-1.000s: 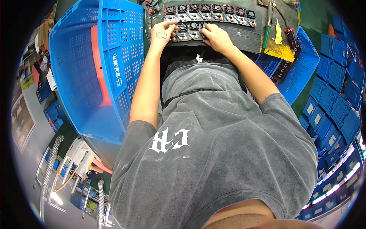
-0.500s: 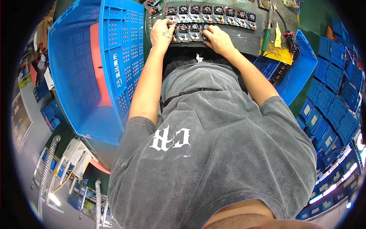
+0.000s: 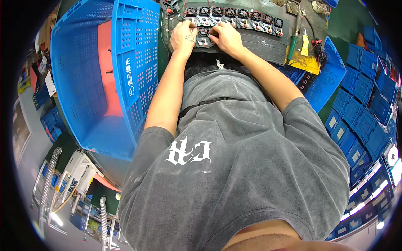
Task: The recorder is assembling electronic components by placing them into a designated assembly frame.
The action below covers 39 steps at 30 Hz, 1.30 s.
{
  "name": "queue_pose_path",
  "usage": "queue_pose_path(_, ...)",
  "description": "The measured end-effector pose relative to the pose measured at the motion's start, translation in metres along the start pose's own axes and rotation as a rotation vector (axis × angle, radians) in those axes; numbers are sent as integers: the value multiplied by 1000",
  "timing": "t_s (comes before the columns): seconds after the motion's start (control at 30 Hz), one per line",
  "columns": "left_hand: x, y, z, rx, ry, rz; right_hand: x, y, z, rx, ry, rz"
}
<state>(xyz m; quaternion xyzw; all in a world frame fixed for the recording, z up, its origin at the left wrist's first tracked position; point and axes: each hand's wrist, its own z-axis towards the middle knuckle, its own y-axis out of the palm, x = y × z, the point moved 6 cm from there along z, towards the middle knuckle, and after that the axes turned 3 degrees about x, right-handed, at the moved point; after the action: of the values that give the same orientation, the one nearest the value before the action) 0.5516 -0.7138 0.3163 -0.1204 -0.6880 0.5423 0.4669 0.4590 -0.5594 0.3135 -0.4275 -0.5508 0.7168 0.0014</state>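
Note:
At the bench's front edge, small black fan modules (image 3: 203,32) with white and red-tipped fittings form a short front row. My left hand (image 3: 183,38) is closed with bent fingers at the row's left end. From the right, my right hand (image 3: 228,38) grips the row's other end between thumb and fingers. The fingers partly hide the modules they touch. Just behind lies a longer back row of similar fan modules (image 3: 243,19), with thin red wires running over them.
A dark ridged board (image 3: 264,44) extends right of my right hand. Further right lie a green-handled tool (image 3: 292,47), a yellow tube (image 3: 305,45) and a yellow plate (image 3: 305,62). A large blue crate (image 3: 125,75) stands on the left; a blue bin (image 3: 328,79) is at right.
My right hand has moved left, closer to my left hand, and fewer front-row modules show between them. The back row looks unchanged. The view has shifted slightly.

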Motion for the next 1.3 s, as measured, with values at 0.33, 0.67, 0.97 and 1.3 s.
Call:
queue_pose_path(0.33,11,1,-7,82,153,-11,-7,11,7,-41,92,-42)
queue_pose_path(0.67,6,1,-4,58,123,-54,1,20,8,15,62,-15)
queue_pose_path(0.97,9,5,-9,58,197,-5,-2,18,7,23,76,-14)
queue_pose_path(1.3,11,-15,-19,67,142,-73,-1,-1,6,59,52,12)
